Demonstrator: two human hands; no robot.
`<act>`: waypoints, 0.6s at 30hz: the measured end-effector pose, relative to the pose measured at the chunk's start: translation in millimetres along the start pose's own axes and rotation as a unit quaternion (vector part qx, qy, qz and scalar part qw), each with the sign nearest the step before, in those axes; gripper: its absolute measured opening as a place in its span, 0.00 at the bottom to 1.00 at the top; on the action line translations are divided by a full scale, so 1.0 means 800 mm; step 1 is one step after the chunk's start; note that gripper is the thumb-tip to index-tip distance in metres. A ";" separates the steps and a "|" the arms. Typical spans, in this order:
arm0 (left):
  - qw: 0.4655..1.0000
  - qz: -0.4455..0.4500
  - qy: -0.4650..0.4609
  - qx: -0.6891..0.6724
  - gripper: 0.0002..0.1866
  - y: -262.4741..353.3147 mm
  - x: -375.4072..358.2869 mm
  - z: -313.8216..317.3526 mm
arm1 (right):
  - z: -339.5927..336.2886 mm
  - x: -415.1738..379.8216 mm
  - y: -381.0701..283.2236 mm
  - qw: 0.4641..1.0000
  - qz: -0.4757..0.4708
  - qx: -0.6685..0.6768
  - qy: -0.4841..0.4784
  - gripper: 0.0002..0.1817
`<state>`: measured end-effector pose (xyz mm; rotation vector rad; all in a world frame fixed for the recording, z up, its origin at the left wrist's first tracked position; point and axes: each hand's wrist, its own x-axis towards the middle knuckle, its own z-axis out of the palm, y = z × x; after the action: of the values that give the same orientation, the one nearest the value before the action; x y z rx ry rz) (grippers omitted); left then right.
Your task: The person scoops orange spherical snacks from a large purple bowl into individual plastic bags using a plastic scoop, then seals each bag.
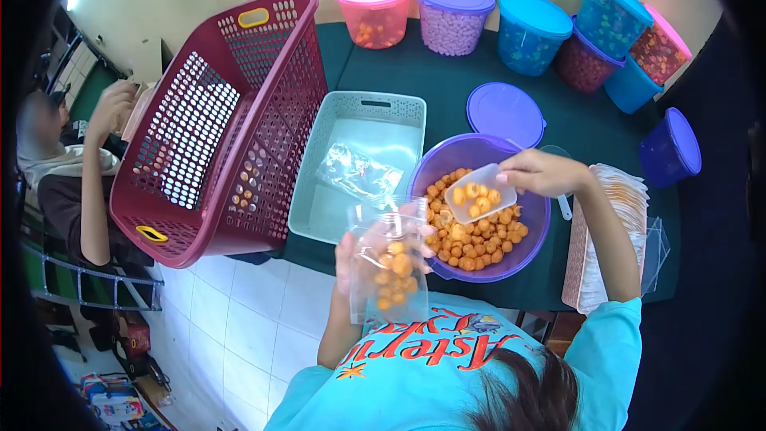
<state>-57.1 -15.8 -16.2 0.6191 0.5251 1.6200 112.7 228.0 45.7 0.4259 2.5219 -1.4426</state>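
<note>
My left hand (pixel 345 259) is closed around a clear plastic bag (pixel 391 303), which hangs upright in front of my shirt. Round orange snack balls (pixel 392 275) fill part of the bag. In my right hand (pixel 546 173) is a small translucent white scoop (pixel 488 209), tilted and carrying several of the same balls. The scoop is over a purple tub (pixel 536 241) with many orange snack balls (pixel 481 241) in it. To the left of the tub, a pale green basket (pixel 307 211) contains a clear plastic packet (pixel 359 172).
A large maroon laundry basket (pixel 263 120) stands at the left. Along the wall are lidded tubs, including a pink one (pixel 373 12). A purple lid (pixel 504 114) lies behind the open tub. At the right is a pink tray (pixel 576 263) of stacked packets. Another person (pixel 76 191) is at far left.
</note>
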 end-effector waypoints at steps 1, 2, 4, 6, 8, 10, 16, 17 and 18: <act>0.999 -0.029 -0.026 0.005 0.48 0.000 0.007 0.004 | -0.010 -0.004 -0.008 1.000 -0.001 -0.004 0.006 0.19; 0.998 -0.047 -0.052 0.000 0.47 -0.002 0.016 0.004 | -0.020 -0.007 -0.016 0.999 0.006 -0.023 0.023 0.19; 0.992 -0.084 -0.096 -0.009 0.47 -0.006 0.032 0.006 | -0.038 -0.017 -0.038 0.997 0.036 -0.048 0.055 0.20; 0.988 -0.111 -0.108 0.007 0.47 -0.007 0.045 0.015 | -0.054 -0.021 -0.047 0.992 0.008 -0.092 0.080 0.20; 0.979 -0.140 -0.145 -0.017 0.46 -0.012 0.056 0.017 | -0.062 -0.028 -0.064 0.988 0.012 -0.122 0.097 0.19; 0.973 -0.156 -0.168 -0.022 0.46 -0.012 0.068 0.021 | -0.065 -0.034 -0.091 0.954 0.007 -0.273 0.121 0.17; 0.968 -0.220 -0.122 0.028 0.50 -0.010 0.086 0.042 | -0.010 -0.043 -0.156 0.822 -0.037 -0.538 0.183 0.10; 0.969 -0.204 -0.138 0.018 0.51 -0.014 0.087 0.038 | -0.004 -0.045 -0.167 0.824 -0.031 -0.534 0.186 0.10; 0.970 -0.188 -0.155 0.009 0.52 -0.017 0.088 0.033 | 0.002 -0.048 -0.181 0.808 -0.032 -0.557 0.190 0.07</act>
<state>-35.9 55.4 1.6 0.7223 0.3962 1.1375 98.5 151.8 173.4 0.3956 3.1290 0.3351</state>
